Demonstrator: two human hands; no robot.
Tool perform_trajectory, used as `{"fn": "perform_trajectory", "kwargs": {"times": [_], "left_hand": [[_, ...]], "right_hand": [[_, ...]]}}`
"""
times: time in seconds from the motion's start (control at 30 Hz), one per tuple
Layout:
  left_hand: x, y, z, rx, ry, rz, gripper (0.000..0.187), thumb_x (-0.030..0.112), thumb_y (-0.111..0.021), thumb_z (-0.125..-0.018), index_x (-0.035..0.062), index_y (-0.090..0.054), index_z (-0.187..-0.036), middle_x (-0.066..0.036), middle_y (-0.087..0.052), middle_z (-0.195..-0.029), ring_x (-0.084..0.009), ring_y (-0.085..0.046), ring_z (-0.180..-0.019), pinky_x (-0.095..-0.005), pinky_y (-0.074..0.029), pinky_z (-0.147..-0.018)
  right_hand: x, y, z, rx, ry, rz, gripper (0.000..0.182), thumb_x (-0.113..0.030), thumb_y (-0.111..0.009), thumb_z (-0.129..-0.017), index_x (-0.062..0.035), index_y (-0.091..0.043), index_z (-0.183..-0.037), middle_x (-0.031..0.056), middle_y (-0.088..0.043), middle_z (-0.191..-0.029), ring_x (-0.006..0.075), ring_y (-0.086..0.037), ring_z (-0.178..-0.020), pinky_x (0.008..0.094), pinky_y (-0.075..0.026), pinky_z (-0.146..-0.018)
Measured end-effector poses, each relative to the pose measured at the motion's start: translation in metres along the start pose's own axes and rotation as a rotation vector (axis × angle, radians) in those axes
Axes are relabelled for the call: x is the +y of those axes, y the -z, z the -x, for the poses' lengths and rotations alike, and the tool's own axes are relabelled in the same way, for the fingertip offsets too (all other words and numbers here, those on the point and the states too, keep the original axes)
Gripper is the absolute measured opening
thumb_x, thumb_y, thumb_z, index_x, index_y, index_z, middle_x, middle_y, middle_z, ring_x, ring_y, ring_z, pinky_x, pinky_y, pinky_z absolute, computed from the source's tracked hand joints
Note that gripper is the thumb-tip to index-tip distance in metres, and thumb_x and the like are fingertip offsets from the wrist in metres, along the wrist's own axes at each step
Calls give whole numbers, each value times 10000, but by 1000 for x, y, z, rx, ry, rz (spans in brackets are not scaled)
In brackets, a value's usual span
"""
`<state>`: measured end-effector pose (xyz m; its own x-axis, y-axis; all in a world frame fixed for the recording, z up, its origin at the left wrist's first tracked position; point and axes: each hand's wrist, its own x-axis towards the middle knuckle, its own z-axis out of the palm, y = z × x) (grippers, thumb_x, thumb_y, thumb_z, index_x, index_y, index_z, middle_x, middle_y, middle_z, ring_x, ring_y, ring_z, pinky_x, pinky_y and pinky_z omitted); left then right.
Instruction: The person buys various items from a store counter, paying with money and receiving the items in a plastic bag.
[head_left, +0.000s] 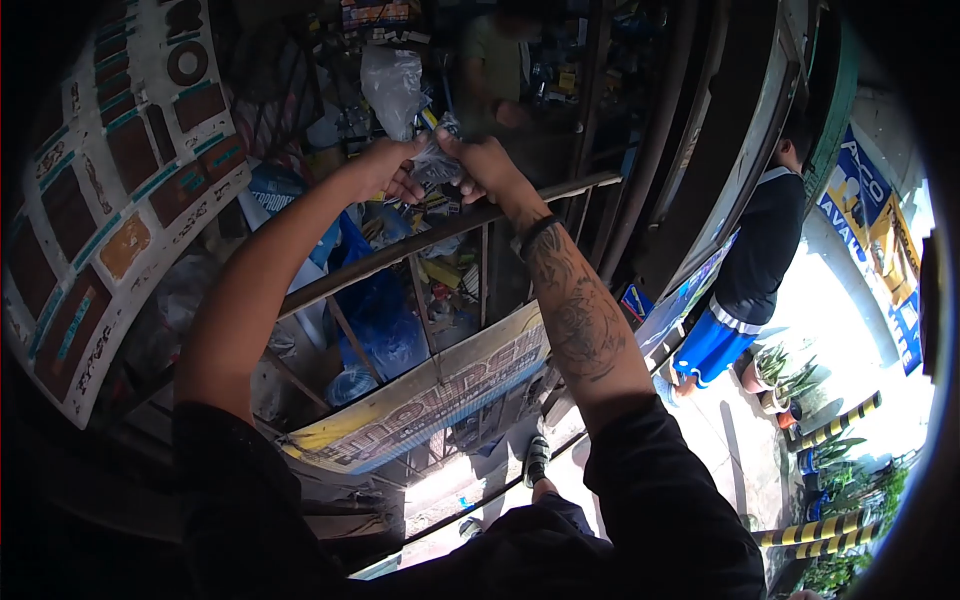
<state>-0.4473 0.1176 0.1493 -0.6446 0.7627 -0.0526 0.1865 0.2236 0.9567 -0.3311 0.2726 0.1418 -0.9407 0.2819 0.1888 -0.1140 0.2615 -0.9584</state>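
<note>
Both the left hand and the right hand are partly curled, and they pinch one clear plastic bag between them. The thumbs are close together on it. A puffy part of the clear plastic sticks up above the fingers. I cannot tell what, if anything, is in it. A black band goes around the right wrist, and the arm there has dark drawings on the skin.

Just below the hands is a long rail on top of some metal bars. Behind the bars sits a big blue plastic bag; what is in it is hidden. Little yellow boxes are near it. A banner hangs low on the bars.

Past the rail, a person in a green shirt is in the dark. To the right, a person in blue shorts is near pots with green plants in them.
</note>
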Motion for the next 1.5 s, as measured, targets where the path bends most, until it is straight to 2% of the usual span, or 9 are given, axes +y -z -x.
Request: {"fn": "perform_trajectory", "kwargs": {"times": [0.23, 0.57, 0.67, 0.77, 0.87, 0.9, 1.03, 1.27, 1.5], "left_hand": [[-3, 1, 0, 81, -11, -2, 417, 407, -469, -921, -3, -532, -961, -92, -591, -730, -166, -583, -535, -290, -497, -470], [-10, 7, -5, 71, -27, 14, 350, 372, -459, -931, 34, -522, -998, -99, -619, -746, -151, -573, -520, -277, -488, -470], [-10, 5, -4, 69, -22, -4, 338, 349, -470, -928, 27, -516, -1024, -102, -617, -750, -152, -582, -530, -278, -510, -474], [-11, 2, -5, 110, -44, -30, 310, 303, -463, -935, 12, -511, -1030, -98, -608, -727, -160, -582, -524, -284, -514, -458], [-7, 6, -4, 191, -71, -93, 297, 284, -475, -928, 20, -493, -1065, -100, -609, -735, -166, -583, -517, -288, -512, -446], [-7, 6, -3, 228, -73, -111, 297, 280, -479, -925, 24, -488, -1073, -101, -609, -738, -168, -583, -516, -288, -511, -443], [-4, 15, -12, 263, -22, -125, 321, 321, -500, -907, 50, -489, -1079, -78, -605, -747, -149, -572, -517, -268, -499, -452], [35, 29, -67, 287, -17, -354, 320, 330, -497, -902, 69, -482, -1088, -62, -592, -763, -144, -566, -539, -271, -495, -462], [71, 31, -157, 299, -27, -371, 279, 270, -469, -922, 50, -480, -1094, -91, -604, -753, -161, -577, -529, -280, -503, -444]], "right_hand": [[7, 1, -12, -82, -30, -171, 557, -505, -500, -872, 46, -538, -940, 100, -553, -622, 147, -529, -423, 279, -501, -394], [25, -2, -26, -192, 104, -207, 468, -88, -703, -751, 120, -464, -1096, 140, -588, -721, 194, -598, -535, 323, -555, -476], [22, -2, -21, -135, 103, -179, 363, -90, -685, -770, 110, -509, -1017, 137, -589, -723, 181, -601, -539, 307, -548, -455], [17, -1, -18, -133, 106, -54, 331, -147, -695, -754, 58, -559, -976, 176, -619, -759, 247, -636, -605, 358, -550, -533], [14, -6, 5, 360, 595, 711, 348, -215, -701, -722, -21, -590, -990, 206, -634, -791, 329, -640, -726, 410, -524, -665], [4, -1, 18, 319, 412, 743, 291, -248, -685, -704, -77, -629, -934, 205, -633, -805, 373, -610, -832, 433, -481, -761], [20, 21, 29, 234, 485, 732, 201, -263, -656, -731, -71, -668, -787, 189, -642, -788, 359, -621, -842, 427, -497, -736], [11, 28, 26, -87, 394, 806, 290, -307, -658, -734, -41, -676, -848, 188, -646, -807, 345, -633, -825, 416, -503, -733], [13, 39, 30, -89, 461, 709, 288, -300, -654, -747, -23, -661, -827, 194, -641, -782, 345, -634, -810, 410, -497, -739]]}}
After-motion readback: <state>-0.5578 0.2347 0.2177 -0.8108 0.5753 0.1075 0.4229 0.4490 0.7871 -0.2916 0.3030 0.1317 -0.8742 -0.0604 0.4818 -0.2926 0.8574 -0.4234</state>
